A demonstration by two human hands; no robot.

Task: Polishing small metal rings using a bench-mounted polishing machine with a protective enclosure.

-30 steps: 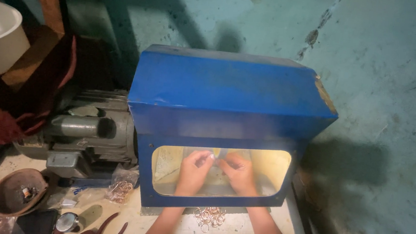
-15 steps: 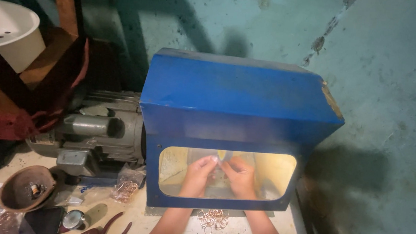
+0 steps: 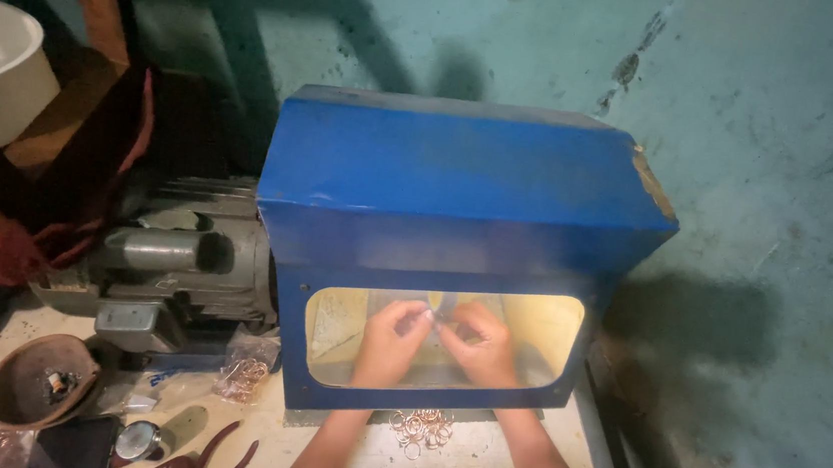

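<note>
Over the last second both hands are staying inside the lit window of the blue metal cabinet (image 3: 460,198), the left hand (image 3: 389,342) and right hand (image 3: 480,346) drawing slightly closer, so the fiddly work there is carrying on. Fingertips are pinching something small and pale between them; I cannot tell what. Copper rings (image 3: 423,428) are lying on the surface outside.

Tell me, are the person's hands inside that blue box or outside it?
Inside. Both the left hand and right hand show behind the lit window of the blue box, forearms entering beneath it.
</note>
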